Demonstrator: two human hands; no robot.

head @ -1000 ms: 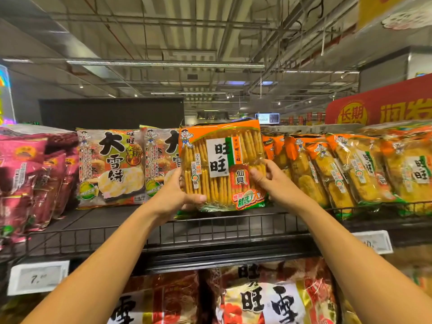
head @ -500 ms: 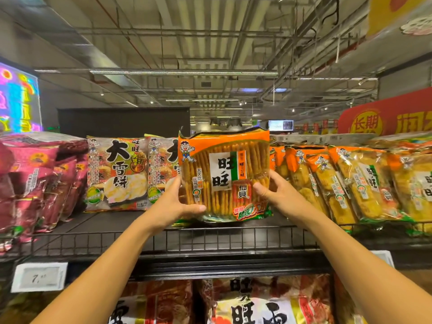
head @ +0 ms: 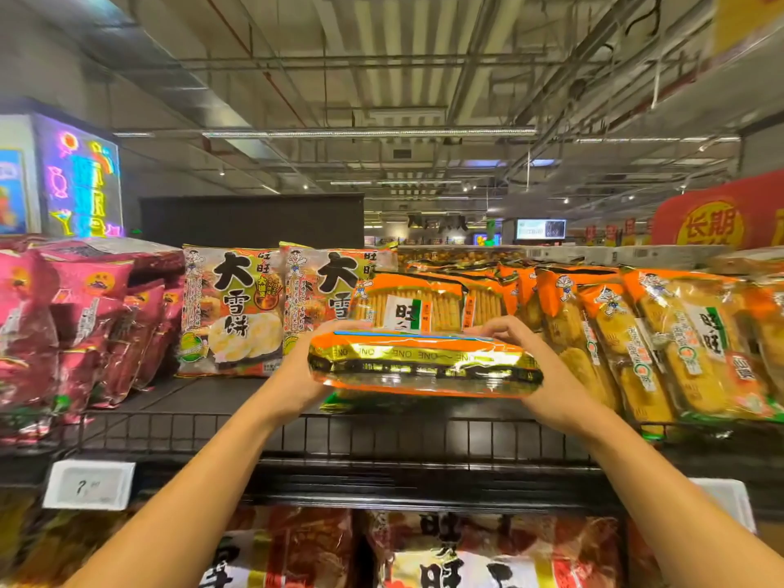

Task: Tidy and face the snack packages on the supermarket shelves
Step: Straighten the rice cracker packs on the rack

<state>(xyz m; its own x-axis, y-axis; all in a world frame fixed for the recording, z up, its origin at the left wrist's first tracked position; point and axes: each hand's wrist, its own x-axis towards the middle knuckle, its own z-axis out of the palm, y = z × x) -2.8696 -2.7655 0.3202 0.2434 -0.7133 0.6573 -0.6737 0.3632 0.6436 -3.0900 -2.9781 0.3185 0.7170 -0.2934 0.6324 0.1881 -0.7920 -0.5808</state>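
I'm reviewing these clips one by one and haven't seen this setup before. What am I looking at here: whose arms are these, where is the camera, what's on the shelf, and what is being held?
There is no robot here. The two bare arms belong to a person wearing a wide-angle camera on the head, so the single view looks forward and down along the arms at a supermarket shelf with a wire front rail. The left hand and right hand each grip one end of an orange pack of snacks, tipped flat so that its gold edge faces the camera. Behind it stands another pack of the same kind. On the shelf, left to right, are pink bags, rice cracker bags with large black characters, and leaning orange packs. A price tag hangs below the rail.
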